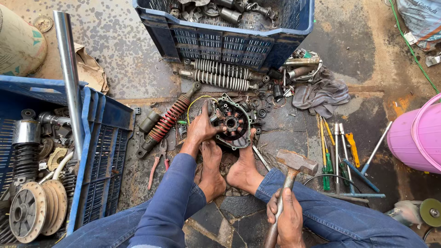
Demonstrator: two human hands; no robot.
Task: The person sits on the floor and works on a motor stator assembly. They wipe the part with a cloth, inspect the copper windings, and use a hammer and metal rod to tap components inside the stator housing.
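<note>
The person sat on a stained concrete floor (358, 41), both bare feet braced against an engine cover with a round wound stator (232, 123) inside it. The cover lay on the floor directly ahead of the feet, tilted toward the camera.

Left hand (200, 129): its grip was closed on the left rim of the cover, fingers curled over the edge and touching the casting. A yellow wire (195, 102) looped up from behind that hand.

Right hand (288, 217): its grip was wrapped fully around the wooden handle of a hammer (294, 166), low on the shaft. The rusty steel head was raised above the right shin, just right of the cover and not touching it.

Surroundings: a red-sprung shock absorber (168, 120) lay left of the cover, with red-handled pliers (158, 165) below it. Two grey-sprung shock absorbers (219, 76) lay side by side against a blue crate (229, 43) holding metal parts. A second blue crate (98, 151) at the left held a black shock absorber and wheel hubs, and a chrome tube (68, 78) leaned across it. A grey rag (321, 94) lay to the right of the cover; further right was a row of screwdrivers and wrenches (337, 156), and a pink bucket (415, 138) stood at the frame edge.
</note>
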